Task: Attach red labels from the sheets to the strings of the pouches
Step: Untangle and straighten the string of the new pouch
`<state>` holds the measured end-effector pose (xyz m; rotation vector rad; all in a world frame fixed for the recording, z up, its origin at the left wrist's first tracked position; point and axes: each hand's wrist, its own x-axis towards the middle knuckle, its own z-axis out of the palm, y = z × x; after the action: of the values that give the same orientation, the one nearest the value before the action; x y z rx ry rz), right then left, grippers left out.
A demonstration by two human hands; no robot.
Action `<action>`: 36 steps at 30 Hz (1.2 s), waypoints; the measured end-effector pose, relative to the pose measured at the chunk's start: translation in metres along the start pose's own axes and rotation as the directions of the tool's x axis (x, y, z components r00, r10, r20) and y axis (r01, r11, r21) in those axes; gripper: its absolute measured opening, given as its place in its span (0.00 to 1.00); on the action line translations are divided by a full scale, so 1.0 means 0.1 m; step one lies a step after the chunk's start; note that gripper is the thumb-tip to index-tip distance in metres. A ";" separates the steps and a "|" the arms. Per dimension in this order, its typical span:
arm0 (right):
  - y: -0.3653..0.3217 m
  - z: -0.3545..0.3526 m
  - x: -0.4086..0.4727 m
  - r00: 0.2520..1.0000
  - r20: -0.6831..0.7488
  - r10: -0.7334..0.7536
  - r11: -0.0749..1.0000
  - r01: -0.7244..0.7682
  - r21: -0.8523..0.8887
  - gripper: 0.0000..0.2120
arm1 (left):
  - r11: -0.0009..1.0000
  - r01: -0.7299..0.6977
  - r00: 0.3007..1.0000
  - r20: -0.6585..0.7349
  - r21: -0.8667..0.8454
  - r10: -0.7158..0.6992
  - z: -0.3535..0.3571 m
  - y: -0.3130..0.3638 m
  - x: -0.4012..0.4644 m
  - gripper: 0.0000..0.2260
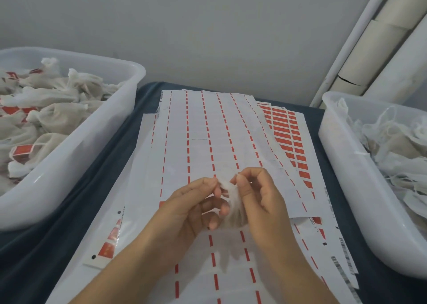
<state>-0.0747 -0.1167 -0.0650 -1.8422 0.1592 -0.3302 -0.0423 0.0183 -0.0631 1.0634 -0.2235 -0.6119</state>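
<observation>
no brand is readable; the label sheets (208,137) show only red dashes, small barcodes at their edges and blurred digits near the right hand. one sheet (288,142) further right carries rows of red labels. the left hand (196,206) and right hand (256,192) both pinch a white mesh pouch (232,202) between curled fingers, just above the sheets. the left tub (87,142) holds pouches with red labels; the right tub (342,165) holds unlabelled pouches. white pipes (379,40) stand behind.
</observation>
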 end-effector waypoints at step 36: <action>-0.11 -0.22 0.03 0.912 0.355 0.203 0.977 -0.213 -0.013 0.16 | 0.787 -0.149 0.945 -0.147 0.598 0.291 0.05 0.01 -0.02 0.14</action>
<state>-0.0798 -0.1348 -0.0482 -1.8076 0.0988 0.1517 -0.0453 0.0160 -0.0593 1.6663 -0.3386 -0.1900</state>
